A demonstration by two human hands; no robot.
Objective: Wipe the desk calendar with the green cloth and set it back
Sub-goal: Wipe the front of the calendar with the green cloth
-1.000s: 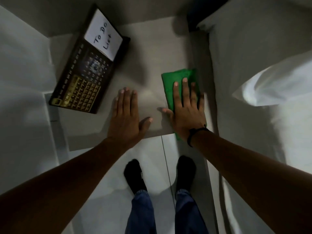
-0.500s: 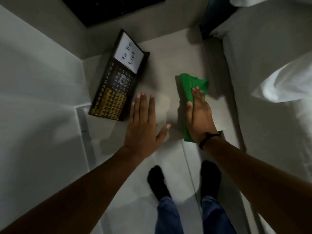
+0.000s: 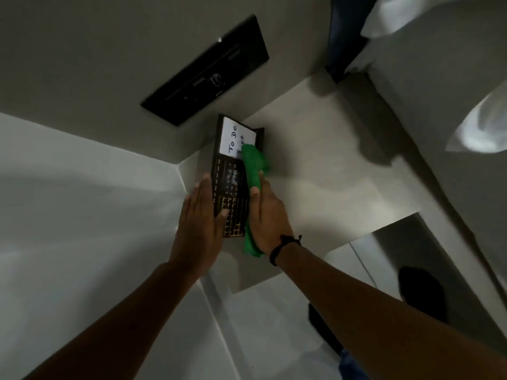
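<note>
The desk calendar (image 3: 230,185) is a long black board with gold date grids and a white "To Do List" card at its far end. It lies flat in the back left corner of the pale shelf (image 3: 323,160). My left hand (image 3: 199,229) rests flat against the calendar's left edge, with the thumb over its near end. My right hand (image 3: 267,218) presses the green cloth (image 3: 253,168) along the calendar's right side. The cloth covers part of the white card and sticks out below my wrist.
A black panel (image 3: 205,69) is set in the wall above the shelf. White walls close the left side. A bed with white sheets (image 3: 439,91) runs along the right. My dark-socked feet (image 3: 422,292) stand on the pale floor below the shelf's front edge.
Both hands moved left and away from me, from the bare shelf to the calendar. The right hand brought the green cloth onto the calendar's right side. The camera tilted up.
</note>
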